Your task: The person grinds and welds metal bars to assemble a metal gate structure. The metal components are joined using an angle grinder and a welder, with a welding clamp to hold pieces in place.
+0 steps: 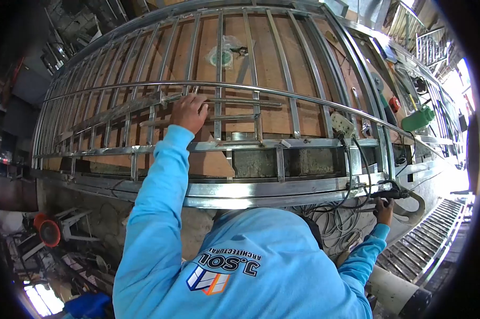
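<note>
A large stainless steel grille [261, 143] of parallel bars lies flat on a wooden bench top [298, 69]. My left hand [189, 112], in a light blue sleeve, rests on the bars near the grille's middle, its fingers on a loose short steel strip [234, 102]. My right hand [383, 210] is at the grille's near right corner, closed around a dark tool handle [391, 194] with black cables [357, 159] running from it. My light blue shirt with a logo fills the bottom of the view.
A white power socket [342, 125] sits on the grille at right. A green tool [418, 119], a red object [394, 103] and a plastic bag [224, 53] lie further out. Another grille [426, 242] lies at the lower right, and an orange tub [48, 231] and scrap at the lower left.
</note>
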Demonstrator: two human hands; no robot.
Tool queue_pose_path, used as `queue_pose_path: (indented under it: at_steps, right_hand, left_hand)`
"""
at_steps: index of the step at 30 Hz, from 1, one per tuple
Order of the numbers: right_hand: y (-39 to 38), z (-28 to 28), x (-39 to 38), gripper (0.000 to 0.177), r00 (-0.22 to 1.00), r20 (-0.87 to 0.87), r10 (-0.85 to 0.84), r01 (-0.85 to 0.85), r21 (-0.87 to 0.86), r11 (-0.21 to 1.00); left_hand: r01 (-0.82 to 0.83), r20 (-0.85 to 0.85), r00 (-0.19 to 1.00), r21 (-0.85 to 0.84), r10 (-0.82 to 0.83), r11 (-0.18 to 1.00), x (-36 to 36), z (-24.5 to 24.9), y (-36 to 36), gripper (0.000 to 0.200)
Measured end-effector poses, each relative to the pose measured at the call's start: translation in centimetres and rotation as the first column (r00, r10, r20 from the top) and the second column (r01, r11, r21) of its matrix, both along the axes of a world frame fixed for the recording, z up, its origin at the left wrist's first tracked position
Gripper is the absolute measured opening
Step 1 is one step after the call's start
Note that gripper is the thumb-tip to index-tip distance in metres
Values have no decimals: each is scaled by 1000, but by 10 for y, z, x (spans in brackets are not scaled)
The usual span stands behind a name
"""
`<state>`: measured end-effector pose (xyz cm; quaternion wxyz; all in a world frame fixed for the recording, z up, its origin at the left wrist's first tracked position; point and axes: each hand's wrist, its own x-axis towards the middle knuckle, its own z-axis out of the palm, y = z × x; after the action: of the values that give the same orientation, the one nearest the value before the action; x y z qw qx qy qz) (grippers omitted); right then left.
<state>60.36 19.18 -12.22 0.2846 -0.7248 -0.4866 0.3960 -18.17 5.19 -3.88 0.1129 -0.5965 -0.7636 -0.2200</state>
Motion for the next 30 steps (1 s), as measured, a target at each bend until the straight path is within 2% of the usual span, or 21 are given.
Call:
queue_pose_path:
  at_steps: [1, 4, 5, 8, 12, 13, 16, 20, 22, 24, 26, 27, 28, 30]
  right_hand:
    - [-12, 2, -5, 52, 994, 83, -71, 69, 30, 997]
    - [-50, 16, -18, 54, 987, 7, -159, 160, -8, 987]
    - [-65, 21, -22, 57, 986, 23, -166, 167, -20, 986]
    - [-105, 17, -21, 59, 974, 23, -226, 227, -31, 973]
    - [-155, 34, -35, 56, 947, 61, -317, 319, -32, 947]
    - [-165, 35, -34, 52, 939, 66, -339, 341, -31, 939]
    - [-189, 52, -48, 50, 937, 17, -350, 350, -41, 936]
    - [-188, 89, -80, 47, 960, 28, -279, 279, 16, 960]
    - [-174, 111, -102, 47, 982, 26, -186, 182, 118, 976]
    - [-156, 142, -137, 45, 997, 27, -67, 60, 207, 977]
    - [-140, 170, -187, 42, 996, -64, 66, -45, 294, 955]
    - [-132, 172, -209, 40, 980, -149, 133, -79, 323, 943]
    - [-126, 175, -231, 39, 952, -231, 200, -109, 355, 929]
    - [-119, 193, -292, 41, 864, -230, 448, -361, 338, 869]
  left_hand:
    - [14, 52, 999, -97, -9, 995, -6, 0, 13, 31]
    - [1, -159, 986, -258, -43, 966, -12, -18, 41, 37]
    - [-14, -93, 995, -390, -25, 921, -13, -16, 51, 40]
    - [121, 83, 992, -481, -92, 868, -23, -14, 65, 37]
    - [229, 129, 972, -376, -194, 898, -29, -17, 60, 34]
    - [201, 100, 979, -380, -176, 903, -26, -19, 58, 35]
    - [263, 104, 965, -323, -242, 909, -26, -18, 56, 33]
    - [434, 224, 884, -70, -410, 898, -18, -12, 46, 31]
    - [472, 299, 832, 65, -468, 879, 2, 14, 36, 30]
    - [598, 190, 763, 154, -618, 787, 20, 53, 28, 28]
    - [690, 107, 688, 210, -718, 692, 31, 74, 25, 29]
    - [718, 59, 680, 147, -731, 680, 33, 83, 22, 31]
    - [744, 32, 654, 157, -756, 650, 35, 95, 17, 33]
    - [794, -23, 594, 173, -804, 582, 37, 115, 8, 36]
